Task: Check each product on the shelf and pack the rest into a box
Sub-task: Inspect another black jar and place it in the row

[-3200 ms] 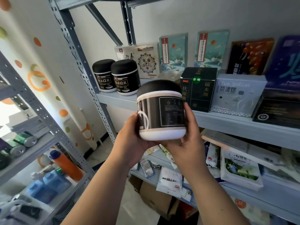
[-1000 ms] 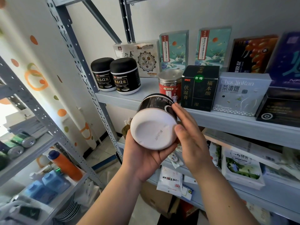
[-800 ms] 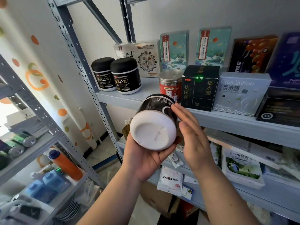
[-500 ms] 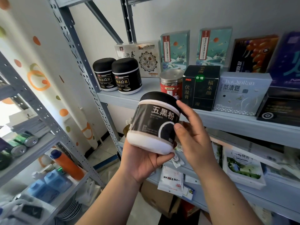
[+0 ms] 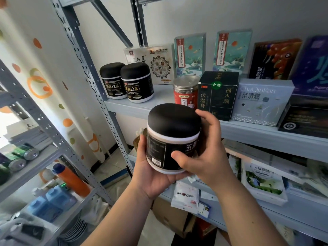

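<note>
holding black-lidded jar (image 5: pixel 173 139) upright before shelf (image 5: pixel 266 132) front edge; left hand (image 5: pixel 150 176) cups base, right hand (image 5: pixel 205 157) grips side.

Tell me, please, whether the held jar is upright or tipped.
Nearly upright: the jar has its lid on top, base in the left hand; the right hand grips its side.

We hold one black-lidded jar (image 5: pixel 173 139) upright before the shelf (image 5: pixel 266 132). Left hand (image 5: pixel 150 176) cups its white base; right hand (image 5: pixel 207 157) wraps the label, thumb in front. On the shelf behind we list: pair of black jars (image 5: pixel 135 82), red can (image 5: pixel 185 91), black carton (image 5: pixel 218 95), pale grey box (image 5: pixel 260 102).
</note>
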A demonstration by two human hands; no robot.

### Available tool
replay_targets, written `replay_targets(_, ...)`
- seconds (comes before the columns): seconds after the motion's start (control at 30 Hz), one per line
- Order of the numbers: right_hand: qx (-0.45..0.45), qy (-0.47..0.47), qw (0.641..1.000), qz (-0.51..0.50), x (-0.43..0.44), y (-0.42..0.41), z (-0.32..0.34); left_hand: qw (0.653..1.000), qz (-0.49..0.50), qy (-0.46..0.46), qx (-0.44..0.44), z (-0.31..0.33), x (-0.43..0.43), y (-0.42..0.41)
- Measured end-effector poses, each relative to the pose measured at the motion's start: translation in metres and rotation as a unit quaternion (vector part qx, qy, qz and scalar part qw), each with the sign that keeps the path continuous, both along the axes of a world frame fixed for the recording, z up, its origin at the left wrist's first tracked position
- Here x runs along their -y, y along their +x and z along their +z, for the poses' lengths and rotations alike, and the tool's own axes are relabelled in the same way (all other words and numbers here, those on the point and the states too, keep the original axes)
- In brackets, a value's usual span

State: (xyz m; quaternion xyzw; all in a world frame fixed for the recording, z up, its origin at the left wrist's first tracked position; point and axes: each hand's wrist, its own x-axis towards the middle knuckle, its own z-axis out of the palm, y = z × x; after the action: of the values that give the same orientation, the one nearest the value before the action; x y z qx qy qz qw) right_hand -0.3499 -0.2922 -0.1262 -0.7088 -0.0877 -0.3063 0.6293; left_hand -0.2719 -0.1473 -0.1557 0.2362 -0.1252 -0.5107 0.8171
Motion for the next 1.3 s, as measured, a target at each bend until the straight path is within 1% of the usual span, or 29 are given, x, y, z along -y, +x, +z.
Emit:
replay_targets(0.07,0.003,-0.033,0.999,-0.005,0.003,-0.003,0.000,0.999,-0.028,0.019,-0.020,-0.001,-0.002,0.002)
replay_targets(0.13,-0.009,-0.066,0.998,-0.007,0.005,-0.005,0.001,0.999,-0.012,0.037,-0.026,0.000,-0.005,0.005)
replay_targets(0.17,-0.020,-0.081,0.996,-0.009,0.007,-0.006,0.002,0.999,0.009,0.041,-0.014,0.001,-0.007,0.006)
replay_targets(0.27,-0.077,-0.105,0.991,-0.014,0.009,-0.009,0.006,0.992,0.088,0.071,0.059,0.007,-0.018,0.008)
replay_targets(0.37,-0.134,-0.124,0.983,-0.026,0.008,-0.011,0.010,0.975,0.146,0.105,0.131,0.011,-0.023,0.015)
replay_targets(0.43,-0.155,-0.122,0.980,-0.021,0.007,-0.010,0.011,0.963,0.183,0.101,0.169,0.014,-0.025,0.019)
replay_targets(0.6,-0.234,-0.115,0.965,-0.015,0.006,-0.009,0.016,0.905,0.277,0.132,0.295,0.014,-0.029,0.018)
replay_targets(0.7,-0.256,-0.132,0.957,-0.021,0.004,-0.010,0.020,0.884,0.294,0.140,0.336,0.012,-0.031,0.018)
replay_targets(0.77,-0.249,-0.161,0.955,-0.029,0.004,-0.010,0.022,0.884,0.297,0.150,0.329,0.010,-0.032,0.021)
replay_targets(0.83,-0.240,-0.204,0.949,-0.032,0.003,-0.011,0.024,0.896,0.291,0.161,0.293,0.009,-0.032,0.023)
replay_targets(0.97,-0.207,-0.276,0.939,0.008,0.005,-0.014,0.028,0.916,0.283,0.170,0.226,0.003,-0.034,0.025)
replay_targets(1.03,-0.215,-0.258,0.941,0.030,0.006,-0.014,0.026,0.919,0.284,0.169,0.217,0.000,-0.034,0.024)
replay_targets(1.13,-0.268,-0.192,0.944,0.000,0.005,-0.010,0.024,0.909,0.296,0.176,0.235,-0.001,-0.034,0.022)
replay_targets(1.2,-0.293,-0.192,0.936,-0.012,0.005,-0.009,0.025,0.904,0.299,0.182,0.246,0.000,-0.034,0.022)
replay_targets(1.3,-0.274,-0.197,0.941,0.026,0.009,-0.013,0.030,0.903,0.301,0.184,0.244,0.000,-0.034,0.023)
